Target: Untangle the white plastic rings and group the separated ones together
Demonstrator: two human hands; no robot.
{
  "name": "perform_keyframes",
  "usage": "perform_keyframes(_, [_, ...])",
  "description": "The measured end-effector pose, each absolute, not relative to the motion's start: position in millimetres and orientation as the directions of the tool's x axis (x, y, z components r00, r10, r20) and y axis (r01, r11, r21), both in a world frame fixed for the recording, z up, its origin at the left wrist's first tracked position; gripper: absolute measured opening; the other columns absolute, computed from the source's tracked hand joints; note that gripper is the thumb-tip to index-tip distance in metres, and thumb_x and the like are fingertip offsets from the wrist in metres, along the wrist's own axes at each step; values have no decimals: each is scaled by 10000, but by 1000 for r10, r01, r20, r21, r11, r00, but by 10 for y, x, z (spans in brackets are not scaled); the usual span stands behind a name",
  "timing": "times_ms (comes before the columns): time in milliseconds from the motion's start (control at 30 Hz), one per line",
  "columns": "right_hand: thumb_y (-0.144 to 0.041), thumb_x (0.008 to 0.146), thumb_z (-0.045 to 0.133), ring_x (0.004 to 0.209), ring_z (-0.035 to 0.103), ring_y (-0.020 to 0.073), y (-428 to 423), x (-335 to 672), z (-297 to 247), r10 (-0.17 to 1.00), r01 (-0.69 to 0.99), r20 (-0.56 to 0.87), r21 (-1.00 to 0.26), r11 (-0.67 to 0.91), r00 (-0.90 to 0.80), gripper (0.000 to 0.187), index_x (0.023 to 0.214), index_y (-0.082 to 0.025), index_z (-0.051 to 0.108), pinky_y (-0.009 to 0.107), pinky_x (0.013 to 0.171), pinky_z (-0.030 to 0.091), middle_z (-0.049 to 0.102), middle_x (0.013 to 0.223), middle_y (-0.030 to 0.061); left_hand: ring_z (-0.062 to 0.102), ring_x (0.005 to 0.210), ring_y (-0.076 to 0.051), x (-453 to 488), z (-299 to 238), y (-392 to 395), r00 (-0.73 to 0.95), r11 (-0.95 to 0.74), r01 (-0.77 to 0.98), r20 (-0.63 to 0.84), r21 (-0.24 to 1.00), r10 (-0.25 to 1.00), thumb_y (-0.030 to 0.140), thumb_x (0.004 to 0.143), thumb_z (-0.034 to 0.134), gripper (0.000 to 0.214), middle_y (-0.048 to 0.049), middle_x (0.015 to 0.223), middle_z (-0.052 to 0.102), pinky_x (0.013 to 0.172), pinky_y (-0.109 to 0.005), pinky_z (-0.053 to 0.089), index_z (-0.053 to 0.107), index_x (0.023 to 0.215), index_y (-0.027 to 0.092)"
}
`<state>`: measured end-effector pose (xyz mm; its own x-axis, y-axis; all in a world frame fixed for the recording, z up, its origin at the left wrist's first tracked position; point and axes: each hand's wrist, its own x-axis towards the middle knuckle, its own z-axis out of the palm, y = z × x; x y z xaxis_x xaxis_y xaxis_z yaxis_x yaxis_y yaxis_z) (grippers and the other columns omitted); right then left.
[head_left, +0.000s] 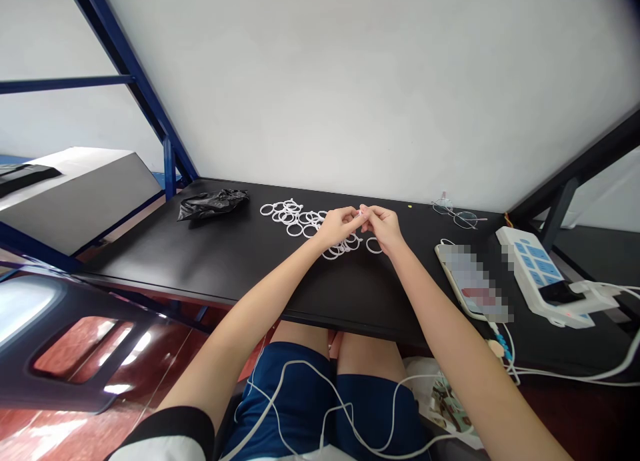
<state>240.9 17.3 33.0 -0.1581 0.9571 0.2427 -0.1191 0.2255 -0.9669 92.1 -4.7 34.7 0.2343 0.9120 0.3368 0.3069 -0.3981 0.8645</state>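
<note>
Both hands meet above the black tabletop [215,261], fingertips pinched together. My left hand [339,226] is closed, and my right hand [384,227] is closed against it from the other side. Between their fingertips a bit of a small white piece [360,212] shows; the fingers cover most of it, so its full shape is hidden. Around and under my left hand lie several white plastic rings [295,229] with small eyelets, loosely overlapping in a pile. One separate white ring [373,245] lies just below my right hand, partly covered by it.
A crumpled black plastic bag [213,204] lies at the left. To the right are eyeglasses [455,213], a phone [470,281] on a cable, and a white power strip [543,274]. White cables [350,407] run across my lap. A wall [350,94] closes the back.
</note>
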Motion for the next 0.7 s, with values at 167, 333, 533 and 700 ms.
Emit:
perform_keyframes(167, [-525, 678, 766, 433, 475, 72, 139, 2391, 382, 960, -117, 261, -961, 249, -105, 372, 626, -174, 657, 213, 462, 443, 554, 500, -28, 455, 581, -98, 945, 360, -68, 238, -460, 372, 396, 806, 887, 600, 913, 401, 507, 11, 649, 562, 577, -225, 362, 603, 761, 161])
perform_keyframes(333, [-560, 724, 713, 429, 496, 80, 104, 2368, 395, 943, -28, 319, -948, 318, -96, 406, 624, -177, 619, 222, 451, 445, 606, 562, -4, 402, 560, -101, 971, 349, -76, 153, -479, 430, 461, 765, 874, 502, 967, 323, 488, 28, 581, 453, 570, -247, 310, 477, 645, 168])
perform_keyframes(533, [-597, 864, 521, 394, 426, 83, 36, 2338, 317, 870, 194, 463, -850, 490, -171, 496, 567, -209, 439, 226, 420, 366, 458, 467, -43, 437, 561, -114, 959, 329, -83, 59, -459, 468, 492, 755, 869, 313, 964, 274, 415, 3, 578, 495, 587, -260, 317, 417, 600, 174])
perform_keyframes(700, [-667, 868, 432, 395, 327, 87, 24, 2297, 253, 864, 229, 473, -834, 502, -172, 616, 471, -218, 286, 246, 404, 310, 317, 398, -40, 393, 516, -118, 997, 314, -128, 136, -565, 533, 595, 630, 792, 252, 926, 264, 404, 3, 510, 456, 650, -277, 341, 361, 540, 184])
